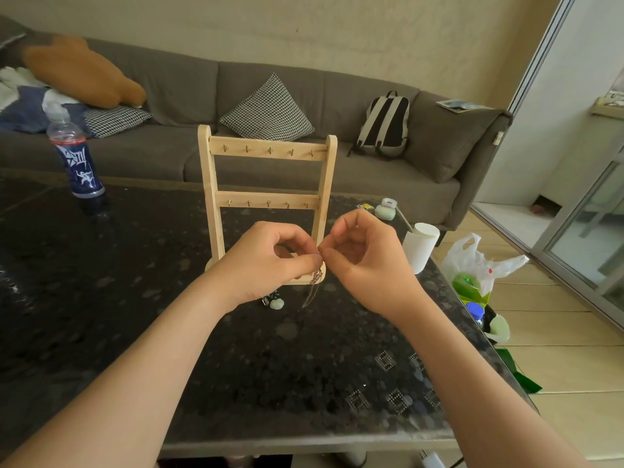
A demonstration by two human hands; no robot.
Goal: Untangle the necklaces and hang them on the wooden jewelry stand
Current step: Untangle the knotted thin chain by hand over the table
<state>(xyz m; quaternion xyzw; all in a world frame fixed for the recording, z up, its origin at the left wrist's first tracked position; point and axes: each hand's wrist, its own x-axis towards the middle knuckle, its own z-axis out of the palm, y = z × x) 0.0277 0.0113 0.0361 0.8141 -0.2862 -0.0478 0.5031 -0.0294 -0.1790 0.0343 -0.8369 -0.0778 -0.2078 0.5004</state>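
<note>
Both hands meet fingertip to fingertip, and each grip is narrow. The left hand [266, 261] pinches the tangled necklaces [316, 276] between thumb and forefinger, and the right hand [368, 265] pinches the same thin chain just beside it, at three o'clock of the left fingertips. The other fingers of both hands are curled in.

From the pinch the knotted chains hang towards six o'clock, their lower strands reaching down towards the dark speckled surface [101, 298]. A pale green pendant [277, 304] lies on the surface at seven o'clock of the knot, with small dark beads touching it; how it joins the chains I cannot tell.

At twelve o'clock of the hands the wooden jewelry stand [211, 184] stands upright on the surface, its base partly hidden behind the fingers. Its two crossbars carry rows of small hooks [269, 203], all bare.

A blue drink bottle [76, 160] stands at ten o'clock, well apart. At three o'clock, near the surface's edge, is a white paper cup [420, 248], and at two o'clock a small pale green jar [386, 211]. Beyond the edge a plastic bag [472, 255] sits on the floor. A grey sofa [152, 153] runs behind, bearing a houndstooth cushion [268, 109] and a backpack [385, 126].
</note>
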